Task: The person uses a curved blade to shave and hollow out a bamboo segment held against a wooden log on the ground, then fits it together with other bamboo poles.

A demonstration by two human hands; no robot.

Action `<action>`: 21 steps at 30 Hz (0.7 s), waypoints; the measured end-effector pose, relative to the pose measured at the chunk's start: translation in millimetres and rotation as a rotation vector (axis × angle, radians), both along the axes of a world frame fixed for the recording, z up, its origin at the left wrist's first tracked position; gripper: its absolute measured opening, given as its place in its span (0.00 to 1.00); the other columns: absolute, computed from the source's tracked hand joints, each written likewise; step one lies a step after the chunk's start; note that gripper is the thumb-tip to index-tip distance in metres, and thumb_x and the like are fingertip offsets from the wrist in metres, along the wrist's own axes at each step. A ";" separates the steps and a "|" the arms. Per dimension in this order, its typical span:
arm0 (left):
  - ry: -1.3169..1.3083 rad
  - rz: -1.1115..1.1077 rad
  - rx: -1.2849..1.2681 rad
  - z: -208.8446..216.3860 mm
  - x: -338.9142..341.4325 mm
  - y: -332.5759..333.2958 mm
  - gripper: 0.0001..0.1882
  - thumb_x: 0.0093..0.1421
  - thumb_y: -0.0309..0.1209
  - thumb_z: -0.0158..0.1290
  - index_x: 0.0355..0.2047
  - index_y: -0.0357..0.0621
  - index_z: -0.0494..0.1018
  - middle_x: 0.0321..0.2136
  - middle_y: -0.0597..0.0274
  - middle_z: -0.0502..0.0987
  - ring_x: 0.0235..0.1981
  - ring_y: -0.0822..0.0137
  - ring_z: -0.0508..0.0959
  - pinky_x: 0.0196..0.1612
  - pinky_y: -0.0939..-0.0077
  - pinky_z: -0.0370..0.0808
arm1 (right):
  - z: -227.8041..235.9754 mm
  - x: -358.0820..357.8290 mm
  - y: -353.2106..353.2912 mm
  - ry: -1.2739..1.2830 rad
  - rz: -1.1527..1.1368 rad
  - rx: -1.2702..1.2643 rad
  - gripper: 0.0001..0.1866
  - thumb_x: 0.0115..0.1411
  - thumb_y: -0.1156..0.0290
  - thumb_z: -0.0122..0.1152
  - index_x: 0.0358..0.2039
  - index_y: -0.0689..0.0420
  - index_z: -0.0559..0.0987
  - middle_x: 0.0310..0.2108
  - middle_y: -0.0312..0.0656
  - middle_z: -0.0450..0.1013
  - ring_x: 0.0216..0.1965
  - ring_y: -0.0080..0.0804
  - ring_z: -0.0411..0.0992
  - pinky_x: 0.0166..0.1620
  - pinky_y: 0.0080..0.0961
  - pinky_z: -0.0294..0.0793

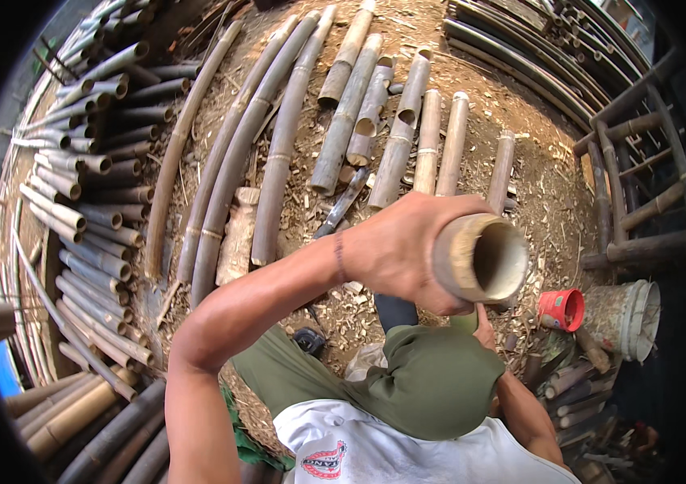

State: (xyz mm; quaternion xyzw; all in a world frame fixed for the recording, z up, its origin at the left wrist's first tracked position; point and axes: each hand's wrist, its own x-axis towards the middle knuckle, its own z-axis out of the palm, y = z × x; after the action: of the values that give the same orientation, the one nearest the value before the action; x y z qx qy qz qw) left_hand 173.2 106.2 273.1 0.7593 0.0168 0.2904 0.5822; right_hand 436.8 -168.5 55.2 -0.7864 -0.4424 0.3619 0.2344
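Note:
My left hand [407,250] is closed round a short bamboo tube [457,262], raised in front of my knee with its open hollow end toward me. The rim is pale and the tube's far part is hidden. Just below the tube, beside the green-clad knee [448,379], part of my right hand [485,329] shows. Its fingers are mostly hidden behind the tube and knee, so I cannot tell whether it grips anything. Ahead on the ground lie cut bamboo pieces [395,157], some with notches. A long narrow tool with a dark handle [341,206] lies among them.
Long bamboo poles [278,161] lie ahead on chip-strewn ground [548,194]. Stacked bamboo [101,234] fills the left side. At right stand a red bucket [562,310], a dirty white bucket [641,319] and a bamboo frame [621,177]. A small black object [308,340] lies near my leg.

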 end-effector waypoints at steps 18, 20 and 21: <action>0.175 0.704 0.023 -133.3 7.1 -55.4 0.50 0.46 0.49 0.70 0.61 0.37 0.57 0.53 0.50 0.66 0.55 0.54 0.67 0.60 0.52 0.63 | 150.7 -128.7 222.0 0.809 0.732 1.224 0.43 0.37 0.58 0.77 0.54 0.55 0.68 0.38 0.45 0.72 0.40 0.50 0.76 0.44 0.49 0.77; 0.179 0.697 -0.006 -140.8 3.3 -57.4 0.49 0.46 0.50 0.69 0.60 0.36 0.57 0.52 0.50 0.66 0.54 0.54 0.68 0.58 0.52 0.64 | 149.6 -114.1 199.7 0.716 0.743 1.224 0.40 0.30 0.62 0.75 0.47 0.55 0.69 0.32 0.44 0.72 0.31 0.50 0.77 0.32 0.48 0.76; 0.179 0.697 -0.016 -143.4 2.7 -55.5 0.49 0.47 0.50 0.68 0.59 0.36 0.57 0.51 0.49 0.67 0.53 0.54 0.68 0.57 0.53 0.65 | 147.6 -107.8 193.3 0.730 0.752 1.263 0.40 0.29 0.62 0.75 0.46 0.56 0.69 0.32 0.45 0.72 0.32 0.50 0.77 0.32 0.48 0.75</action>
State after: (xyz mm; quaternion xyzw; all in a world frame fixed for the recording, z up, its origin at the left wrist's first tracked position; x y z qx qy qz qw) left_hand 175.9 50.7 129.7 0.7256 0.3279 0.4038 0.4504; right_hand 329.1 24.8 202.8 -0.1380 -0.6929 0.3318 0.6251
